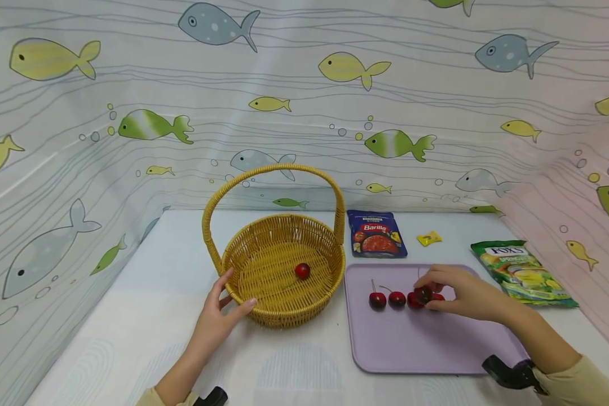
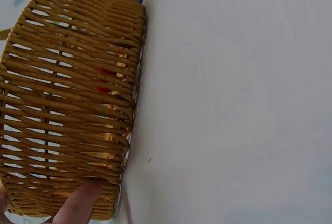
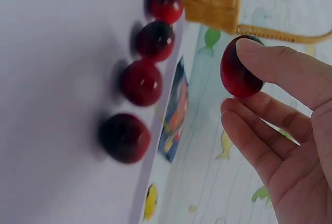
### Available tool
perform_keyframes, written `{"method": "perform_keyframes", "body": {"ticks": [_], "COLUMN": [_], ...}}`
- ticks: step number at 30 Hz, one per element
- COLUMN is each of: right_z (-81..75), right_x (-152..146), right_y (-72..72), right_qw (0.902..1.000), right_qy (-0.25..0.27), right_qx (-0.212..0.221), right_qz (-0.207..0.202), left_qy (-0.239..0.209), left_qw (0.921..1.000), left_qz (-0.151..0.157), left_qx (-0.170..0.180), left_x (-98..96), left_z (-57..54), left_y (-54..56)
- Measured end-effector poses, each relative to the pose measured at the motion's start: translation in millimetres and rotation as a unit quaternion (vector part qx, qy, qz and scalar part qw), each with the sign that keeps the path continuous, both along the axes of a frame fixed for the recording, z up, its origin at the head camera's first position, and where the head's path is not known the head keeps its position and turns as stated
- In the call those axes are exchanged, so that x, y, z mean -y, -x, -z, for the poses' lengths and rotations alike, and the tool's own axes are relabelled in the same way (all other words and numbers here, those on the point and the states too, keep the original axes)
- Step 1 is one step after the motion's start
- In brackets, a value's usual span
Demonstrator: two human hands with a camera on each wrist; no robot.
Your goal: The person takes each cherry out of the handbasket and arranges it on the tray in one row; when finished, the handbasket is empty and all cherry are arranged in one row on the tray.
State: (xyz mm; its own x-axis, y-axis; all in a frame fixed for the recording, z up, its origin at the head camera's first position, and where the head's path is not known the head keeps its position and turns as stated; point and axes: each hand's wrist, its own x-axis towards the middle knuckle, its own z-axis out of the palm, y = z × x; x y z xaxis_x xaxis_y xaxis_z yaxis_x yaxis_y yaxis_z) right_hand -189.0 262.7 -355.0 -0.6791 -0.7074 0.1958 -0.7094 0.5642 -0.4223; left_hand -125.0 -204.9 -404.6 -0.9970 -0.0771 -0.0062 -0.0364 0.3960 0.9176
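Observation:
My right hand [image 1: 459,290] pinches a dark red cherry [image 3: 239,71] between thumb and fingertips, raised over a lilac tray [image 1: 411,347]. Under it, several cherries lie in a row on the tray, among them a stemmed cherry [image 1: 378,300] at the left end. My left hand [image 1: 218,316] rests against the front left of a yellow wicker basket [image 1: 284,318], its thumb and fingers spread along the side. One finger [image 2: 80,203] touches the woven wall in the left wrist view. Inside the basket lies a single red cherry [image 1: 302,271].
Behind the tray are a blue Barilla pouch [image 1: 377,234] and a small yellow wrapped candy [image 1: 429,238]. A green Fox's bag [image 1: 523,273] lies to its right. The tall basket handle [image 1: 274,167] arches upward. A fish-patterned curtain [image 1: 304,84] surrounds the white table.

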Motion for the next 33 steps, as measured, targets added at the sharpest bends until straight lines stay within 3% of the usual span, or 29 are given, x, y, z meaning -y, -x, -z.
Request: {"method": "perform_keyframes", "body": {"ticks": [3,8,14,18,33], "right_z": [6.0,13.9,25.0,32.3,52.6], "right_x": [-16.3,-39.2,-60.1,-69.9,-77.3], "right_y": [-2.4,-3.0,1.6,4.6,16.2], "right_qw": [0.9993,0.9983,0.9990,0.9992,0.9977], "right_qy": [0.019,0.034,0.021,0.024,0.002], "right_qx": [-0.032,-0.046,-0.017,0.001,0.053], "right_qz": [-0.001,0.010,0.035,0.031,0.042], "left_qy": [-0.003,-0.008,-0.010,-0.011,-0.013], "left_qw": [1.0000,1.0000,0.9999,0.9999,0.9999], "left_qz": [0.000,0.001,0.004,0.003,0.001], "left_qx": [0.002,0.000,-0.007,-0.005,-0.002], "left_x": [-0.2,-1.1,-0.9,-0.2,-0.5], "left_z": [-0.7,-3.0,-3.0,-0.7,0.4], "left_y": [-0.5,-0.7,0.0,0.2,0.1]}}
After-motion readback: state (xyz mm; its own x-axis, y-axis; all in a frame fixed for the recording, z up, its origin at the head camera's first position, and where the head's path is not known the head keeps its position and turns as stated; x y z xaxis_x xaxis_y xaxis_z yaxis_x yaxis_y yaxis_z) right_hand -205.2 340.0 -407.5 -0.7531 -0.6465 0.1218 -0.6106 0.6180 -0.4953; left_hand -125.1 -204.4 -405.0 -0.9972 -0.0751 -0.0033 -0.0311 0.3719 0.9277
